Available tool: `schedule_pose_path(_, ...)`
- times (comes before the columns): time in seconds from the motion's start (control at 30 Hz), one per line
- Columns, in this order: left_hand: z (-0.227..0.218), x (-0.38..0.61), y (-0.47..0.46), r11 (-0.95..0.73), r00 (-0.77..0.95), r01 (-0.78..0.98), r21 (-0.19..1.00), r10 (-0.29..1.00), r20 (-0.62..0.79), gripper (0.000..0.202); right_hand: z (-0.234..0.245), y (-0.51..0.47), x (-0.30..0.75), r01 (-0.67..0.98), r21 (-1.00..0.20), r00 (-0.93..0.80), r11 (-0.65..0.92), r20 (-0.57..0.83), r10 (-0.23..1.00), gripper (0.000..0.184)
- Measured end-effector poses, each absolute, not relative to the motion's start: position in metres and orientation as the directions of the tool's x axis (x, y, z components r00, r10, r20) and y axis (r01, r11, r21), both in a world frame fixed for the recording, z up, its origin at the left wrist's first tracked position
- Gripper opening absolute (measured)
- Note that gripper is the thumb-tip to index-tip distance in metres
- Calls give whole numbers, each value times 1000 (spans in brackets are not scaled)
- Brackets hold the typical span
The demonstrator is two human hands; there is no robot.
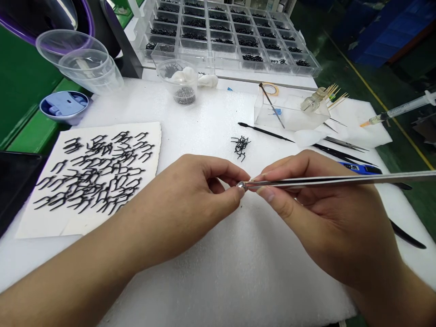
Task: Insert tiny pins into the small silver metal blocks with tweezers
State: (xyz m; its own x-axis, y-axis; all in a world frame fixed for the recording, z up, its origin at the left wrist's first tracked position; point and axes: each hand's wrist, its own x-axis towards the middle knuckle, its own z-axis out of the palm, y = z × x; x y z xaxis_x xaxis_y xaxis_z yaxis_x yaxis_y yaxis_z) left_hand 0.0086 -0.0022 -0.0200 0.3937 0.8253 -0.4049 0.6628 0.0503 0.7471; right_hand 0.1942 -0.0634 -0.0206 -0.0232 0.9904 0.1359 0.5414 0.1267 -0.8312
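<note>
Several smooth pale-blue pieces (pixel 66 102) are contained in an oval bluish bowl (pixel 64 120) at the far left. Beside it, clear, thin-walled plastic cups (pixel 81 68) are nested at a tilt. Below, a stiff white sheet (pixel 41 225) with a ragged right edge is covered with black, forked, wire-like pieces (pixel 90 175) in loose rows.

By the left hand (pixel 180 209), a small, shiny, silvery piece (pixel 242 185) is pinched between thumb and forefinger above the middle of the white, grainy foam surface (pixel 211 277); its exact shape cannot be told. The remaining left fingers are curled behind and partly hidden.

Farther back, white, soft-looking balls (pixel 184 75) and dark grey granules (pixel 185 95) are seen in and through a clear round tub (pixel 162 84). Behind it, heaps of thin black bits are sorted into the square cells of a clear plastic tray (pixel 226 60). A tangled small pile (pixel 241 146) of black bent pieces is left on the foam, just beyond the fingertips.

Slim, flat metal tweezers (pixel 340 180) are held by the right hand (pixel 327 213), thumb and forefinger pressed on the prongs, whose tips are brought to the silvery piece.

Thin wooden sticks (pixel 334 92) are stood in a small glass jar (pixel 310 103); at the far right, an orange-tipped syringe (pixel 398 110) is seen.
</note>
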Motion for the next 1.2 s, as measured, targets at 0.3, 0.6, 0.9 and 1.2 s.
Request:
schedule_pose_path(0.3,-20,7,-2,43,397,668,743,823,-405,30,-18,-65,194,565,-814,-31,135,143,989,4)
schedule_pose_path(0.6,-19,9,-2,49,401,662,748,821,-408,31,-19,-64,194,548,-827,-43,124,120,992,3)
schedule_pose_path(0.9,-18,7,-3,48,397,668,743,821,-410,33,-20,-64,195,534,-839,-33,107,106,994,4)
schedule_pose_path(1.2,-19,7,-2,50,403,665,745,815,-415,31,-19,-65,196,557,-819,-54,138,130,990,4)
